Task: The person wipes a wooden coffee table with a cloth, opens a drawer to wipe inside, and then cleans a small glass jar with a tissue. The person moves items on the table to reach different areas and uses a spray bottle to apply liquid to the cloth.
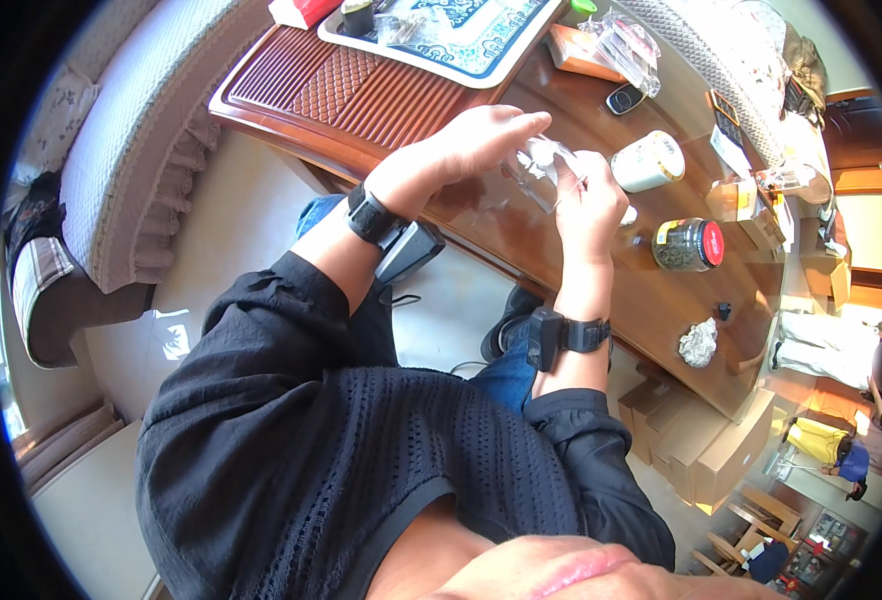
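Note:
A small clear plastic bag (537, 180) with something white in it is stretched between my hands above the table's near edge. My right hand (591, 199) pinches the bag's right edge between thumb and fingers. At the bag's upper left is my left hand (482, 139), its thumb raised and its other fingers on the plastic, partly hidden. Just beyond my right hand a white canister (647, 161) lies on its side on the glossy wooden table (643, 300). To the right of that is a glass jar (687, 245) with a red lid and dark contents.
A patterned tray (478, 75) holding plastic packets sits on the ribbed table section. Beyond my hands lie a dark oval device (625, 98) and an orange box (583, 52). Crumpled plastic (698, 343) lies at right, above cardboard boxes (700, 442) on the floor. Another person (831, 349) is at far right.

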Motion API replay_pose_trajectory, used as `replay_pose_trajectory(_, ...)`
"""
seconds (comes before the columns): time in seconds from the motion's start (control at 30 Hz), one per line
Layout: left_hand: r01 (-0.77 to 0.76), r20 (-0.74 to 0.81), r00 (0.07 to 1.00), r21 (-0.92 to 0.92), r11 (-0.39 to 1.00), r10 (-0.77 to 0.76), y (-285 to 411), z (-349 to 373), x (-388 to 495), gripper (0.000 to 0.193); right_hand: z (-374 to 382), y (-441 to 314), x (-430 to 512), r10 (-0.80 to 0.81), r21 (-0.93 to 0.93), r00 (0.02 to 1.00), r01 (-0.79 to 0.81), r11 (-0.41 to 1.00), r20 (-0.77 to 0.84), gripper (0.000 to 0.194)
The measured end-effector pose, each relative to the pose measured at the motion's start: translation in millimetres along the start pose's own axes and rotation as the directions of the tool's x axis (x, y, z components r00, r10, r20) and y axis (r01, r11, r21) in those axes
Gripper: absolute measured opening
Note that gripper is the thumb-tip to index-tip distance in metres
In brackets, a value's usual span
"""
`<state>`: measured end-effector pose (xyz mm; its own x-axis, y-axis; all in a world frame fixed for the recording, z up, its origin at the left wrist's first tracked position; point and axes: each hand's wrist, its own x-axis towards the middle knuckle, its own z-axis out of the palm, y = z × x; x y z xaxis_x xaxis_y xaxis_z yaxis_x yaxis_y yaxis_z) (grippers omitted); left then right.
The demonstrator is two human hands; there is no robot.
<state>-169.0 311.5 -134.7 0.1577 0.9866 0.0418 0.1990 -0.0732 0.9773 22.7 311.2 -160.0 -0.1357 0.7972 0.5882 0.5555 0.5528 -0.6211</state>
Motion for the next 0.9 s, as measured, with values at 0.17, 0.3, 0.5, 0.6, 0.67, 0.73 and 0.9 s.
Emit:
replay_pose_trajectory(0.17,-0.183,-0.105,0.979,-0.101,0.978,0.172,-2.7,2.6,-7.6,0.036,11.2,-14.0,-4.1,0.607,0.632,0.570,-0.762,0.140,0.553,0.014)
replay_pose_trajectory(0.3,-0.184,-0.113,0.977,0.003,0.983,0.183,-0.3,-5.6,-6.9,0.037,14.5,-18.7,-6.6,0.586,0.545,0.643,-0.754,0.368,0.493,0.021)
replay_pose_trajectory(0.5,0.215,0.082,0.975,-0.085,0.973,-0.209,2.5,-8.7,-4.9,0.050,7.0,-10.4,-3.7,0.075,0.025,0.997,-0.076,0.997,0.030,0.029)
replay_pose_trajectory(0.6,0.013,-0.077,0.997,-0.137,0.990,-0.024,1.6,-0.8,-8.6,0.042,11.3,-13.6,-7.6,0.570,0.419,0.758,-0.651,0.633,0.317,0.024)
replay_pose_trajectory(0.67,-0.132,-0.111,0.986,-0.051,0.990,0.126,1.5,0.2,-10.5,0.035,14.5,-17.6,-11.3,0.580,0.657,0.578,-0.748,0.095,0.574,0.020)
replay_pose_trajectory(0.73,-0.283,-0.140,0.948,0.035,0.959,0.285,2.2,-2.0,-10.3,0.034,14.8,-19.7,-12.9,0.556,0.669,0.624,-0.727,0.154,0.549,0.021)
replay_pose_trajectory(0.9,0.160,0.015,0.987,-0.036,0.986,-0.160,4.7,-8.7,-7.3,0.053,6.5,-15.8,-6.8,0.021,0.019,0.999,-0.020,1.000,-0.027,0.025)
